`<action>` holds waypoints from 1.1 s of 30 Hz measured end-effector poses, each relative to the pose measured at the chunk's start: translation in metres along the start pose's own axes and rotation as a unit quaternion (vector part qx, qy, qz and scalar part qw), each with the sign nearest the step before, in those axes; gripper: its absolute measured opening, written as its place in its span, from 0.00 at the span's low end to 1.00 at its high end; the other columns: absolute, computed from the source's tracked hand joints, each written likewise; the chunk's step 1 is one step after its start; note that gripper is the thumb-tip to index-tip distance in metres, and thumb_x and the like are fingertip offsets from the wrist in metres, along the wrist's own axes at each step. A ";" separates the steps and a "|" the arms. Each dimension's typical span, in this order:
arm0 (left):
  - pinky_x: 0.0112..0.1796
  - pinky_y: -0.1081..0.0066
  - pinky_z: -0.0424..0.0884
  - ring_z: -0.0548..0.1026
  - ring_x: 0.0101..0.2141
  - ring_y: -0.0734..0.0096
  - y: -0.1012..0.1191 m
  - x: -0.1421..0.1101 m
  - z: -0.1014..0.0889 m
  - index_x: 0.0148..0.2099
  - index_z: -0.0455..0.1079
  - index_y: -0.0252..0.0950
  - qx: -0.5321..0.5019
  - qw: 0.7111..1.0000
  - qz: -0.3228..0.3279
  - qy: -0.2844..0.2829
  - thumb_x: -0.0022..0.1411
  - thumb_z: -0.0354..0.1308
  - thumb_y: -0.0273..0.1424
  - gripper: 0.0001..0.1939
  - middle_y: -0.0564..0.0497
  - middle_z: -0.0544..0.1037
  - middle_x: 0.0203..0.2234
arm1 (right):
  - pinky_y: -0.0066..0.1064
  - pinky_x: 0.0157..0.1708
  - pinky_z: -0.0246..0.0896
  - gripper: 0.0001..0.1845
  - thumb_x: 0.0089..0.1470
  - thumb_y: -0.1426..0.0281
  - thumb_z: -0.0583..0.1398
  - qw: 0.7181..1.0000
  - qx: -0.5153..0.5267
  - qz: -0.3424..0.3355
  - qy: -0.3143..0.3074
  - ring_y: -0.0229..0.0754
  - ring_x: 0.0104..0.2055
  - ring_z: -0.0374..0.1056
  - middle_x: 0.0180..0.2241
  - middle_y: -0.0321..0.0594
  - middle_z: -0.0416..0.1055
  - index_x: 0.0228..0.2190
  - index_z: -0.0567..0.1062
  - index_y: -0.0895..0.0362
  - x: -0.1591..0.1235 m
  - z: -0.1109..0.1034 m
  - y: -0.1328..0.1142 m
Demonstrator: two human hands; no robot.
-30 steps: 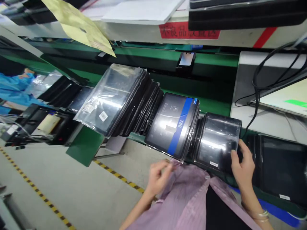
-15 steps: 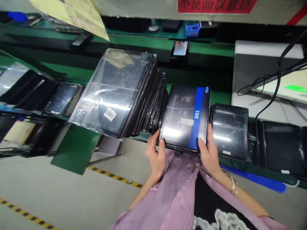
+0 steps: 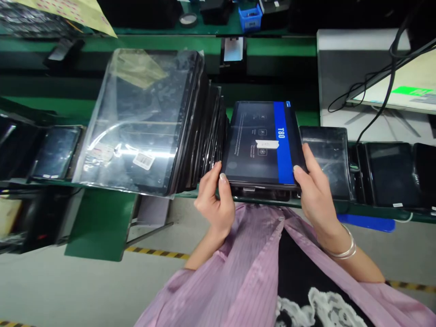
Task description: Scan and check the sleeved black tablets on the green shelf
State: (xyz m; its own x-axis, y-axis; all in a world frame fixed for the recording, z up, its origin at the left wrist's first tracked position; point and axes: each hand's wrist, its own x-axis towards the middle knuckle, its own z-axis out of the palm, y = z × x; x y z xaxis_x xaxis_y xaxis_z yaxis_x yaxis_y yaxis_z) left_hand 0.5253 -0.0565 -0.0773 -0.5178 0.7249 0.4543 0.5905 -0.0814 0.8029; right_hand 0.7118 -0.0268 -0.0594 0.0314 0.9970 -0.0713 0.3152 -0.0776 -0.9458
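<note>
A dark tablet (image 3: 252, 136) with a blue stripe marked T80 and a small white label is between my two hands, tilted above the bench's near edge. My left hand (image 3: 216, 200) grips its near left corner between thumb and fingers. At the near right corner, my right hand (image 3: 316, 186) pinches it, thumb on the face. Beneath the tablet, another dark flat item (image 3: 265, 194) shows only its front edge. To the left leans a tall stack of bagged tablets (image 3: 139, 127), the top one in a clear plastic sleeve with a barcode sticker.
Several more dark tablets (image 3: 391, 172) lie along the bench to the right. Behind them stands a monitor (image 3: 402, 91) with black cables (image 3: 391, 86) hanging in front. A blue bin (image 3: 250, 19) and a small lit screen (image 3: 233, 49) are at the back. Another tablet (image 3: 56, 152) lies far left.
The tablet has lifted and tilted, its near edge now raised above the item beneath. Both hands still grip it, the right one having moved outward. The camera view has shifted.
</note>
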 end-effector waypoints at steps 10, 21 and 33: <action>0.50 0.65 0.71 0.75 0.49 0.68 -0.027 -0.028 -0.004 0.56 0.70 0.42 -0.081 0.996 0.016 -0.034 0.65 0.53 0.25 0.19 0.48 0.78 0.49 | 0.46 0.69 0.37 0.31 0.63 0.63 0.51 0.997 -0.022 -0.076 0.020 0.44 0.70 0.38 0.68 0.29 0.43 0.65 0.49 0.44 -0.026 0.009 0.030; 0.48 0.66 0.73 0.75 0.48 0.69 -0.022 -0.009 0.006 0.57 0.70 0.43 -0.105 0.992 0.062 -0.010 0.66 0.52 0.27 0.18 0.48 0.78 0.48 | 0.52 0.68 0.40 0.31 0.62 0.62 0.51 0.990 -0.010 -0.134 0.036 0.50 0.69 0.40 0.67 0.26 0.44 0.65 0.50 0.42 -0.004 0.002 0.025; 0.59 0.62 0.62 0.65 0.60 0.65 -0.057 -0.053 -0.004 0.63 0.61 0.38 -0.068 0.971 -0.161 -0.166 0.69 0.48 0.36 0.23 0.43 0.67 0.60 | 0.50 0.68 0.32 0.37 0.62 0.61 0.55 0.997 -0.052 -0.055 0.006 0.44 0.70 0.35 0.69 0.30 0.37 0.65 0.42 0.38 -0.030 0.017 0.071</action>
State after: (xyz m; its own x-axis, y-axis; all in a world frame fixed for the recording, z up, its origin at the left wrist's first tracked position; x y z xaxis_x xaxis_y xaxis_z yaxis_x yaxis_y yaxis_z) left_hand 0.5165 -0.0927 -0.1454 -0.4207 0.9063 0.0402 0.3321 0.1127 0.9365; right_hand 0.7171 -0.0624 -0.1300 0.0030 0.9994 0.0351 0.4146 0.0307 -0.9095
